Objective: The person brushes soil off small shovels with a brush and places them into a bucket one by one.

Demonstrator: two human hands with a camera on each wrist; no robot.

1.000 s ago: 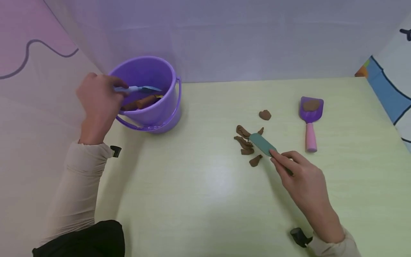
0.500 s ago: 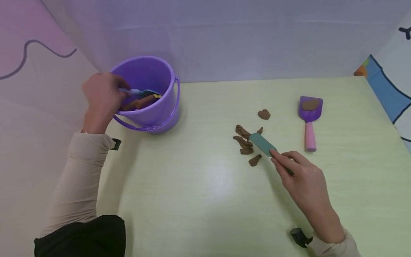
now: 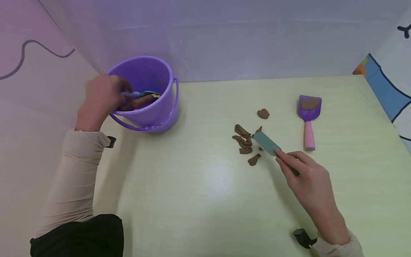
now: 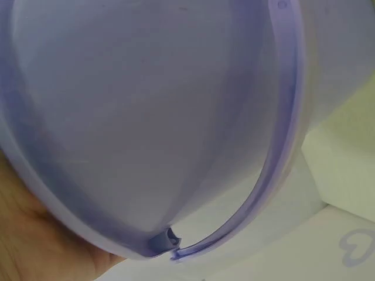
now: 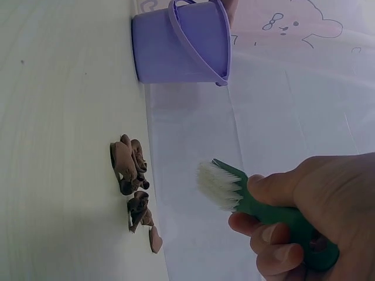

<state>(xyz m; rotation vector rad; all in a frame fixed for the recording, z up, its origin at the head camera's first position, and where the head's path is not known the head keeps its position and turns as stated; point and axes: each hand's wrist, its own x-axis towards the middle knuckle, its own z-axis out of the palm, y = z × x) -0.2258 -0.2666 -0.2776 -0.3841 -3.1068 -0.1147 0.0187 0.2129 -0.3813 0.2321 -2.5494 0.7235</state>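
Observation:
My left hand point(image 3: 104, 94) reaches over the rim of the purple bucket point(image 3: 157, 116), its fingers at the light handle of a blue toy shovel point(image 3: 136, 94). That shovel lies over brown rolls point(image 3: 141, 102) inside the bucket; the fingertips are partly hidden. My right hand point(image 3: 309, 182) grips a green brush point(image 3: 266, 142), its white bristles point(image 5: 218, 184) showing in the right wrist view. The brush is held above the table, by several brown clay-like scraps point(image 3: 243, 141). In the left wrist view the bucket's outer wall point(image 4: 146, 117) covers most of the left hand point(image 4: 47, 240).
A purple toy scoop point(image 3: 309, 113) with a pink handle lies on the right, a brown flat piece point(image 3: 309, 104) in it. One brown lump point(image 3: 263, 114) sits apart from the scraps. The bucket's handle point(image 3: 128, 126) hangs down in front. A pale curtain point(image 3: 240, 43) closes off the back.
My left hand has lowered the blue toy shovel deeper into the bucket, onto the things inside. My right hand has shifted slightly right with the brush, away from the scraps.

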